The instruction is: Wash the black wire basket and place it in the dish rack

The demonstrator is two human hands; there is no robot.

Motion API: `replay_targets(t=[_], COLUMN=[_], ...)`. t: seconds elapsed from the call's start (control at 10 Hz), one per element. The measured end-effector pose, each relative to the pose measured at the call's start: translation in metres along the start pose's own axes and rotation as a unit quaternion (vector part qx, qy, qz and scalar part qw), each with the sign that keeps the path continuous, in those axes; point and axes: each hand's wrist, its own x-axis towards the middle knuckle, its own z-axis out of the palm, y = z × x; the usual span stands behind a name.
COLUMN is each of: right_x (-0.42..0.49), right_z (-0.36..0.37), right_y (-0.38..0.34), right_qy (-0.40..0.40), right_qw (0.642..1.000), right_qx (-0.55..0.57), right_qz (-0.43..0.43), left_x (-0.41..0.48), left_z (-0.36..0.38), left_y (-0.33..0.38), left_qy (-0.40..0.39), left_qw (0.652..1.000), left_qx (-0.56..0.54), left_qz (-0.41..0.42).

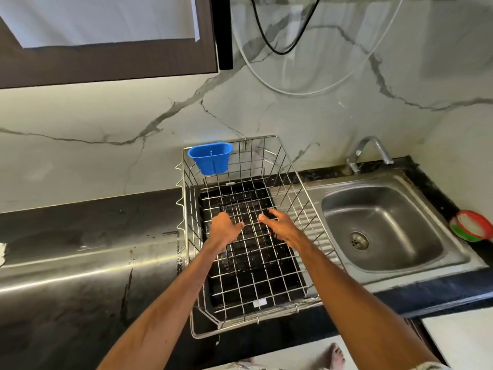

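Observation:
The black wire basket (pixel 244 202) sits low inside the steel wire dish rack (pixel 289 166), and its dark wires are hard to tell from the black drip tray (pixel 256 276) below. Both my arms reach into the rack from the front. My left hand (pixel 225 229) grips the basket's left near edge, thumb pointing inward. My right hand (pixel 278 222) grips the right near edge with fingers curled down over the wires.
A blue plastic cup holder (pixel 212 157) hangs on the rack's back left corner. To the right lies the steel sink (pixel 378 228) with its tap (pixel 369 150) and a red-green scrub pad holder (pixel 472 228). Wet dark counter (pixel 88 249) spreads left.

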Motion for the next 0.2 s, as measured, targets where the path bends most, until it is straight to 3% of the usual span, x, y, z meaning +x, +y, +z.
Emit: replay_targets(t=[0.2], right_x=[-0.007], right_z=[-0.019], right_y=[-0.010], right_qy=[0.066], right_qw=[0.995], right_qx=[-0.036], right_qz=[-0.066], left_x=[-0.021], left_z=[-0.024], left_y=[0.026], left_qy=[0.037], left_qw=[0.996], left_qx=[0.079], left_qz=[0.018])
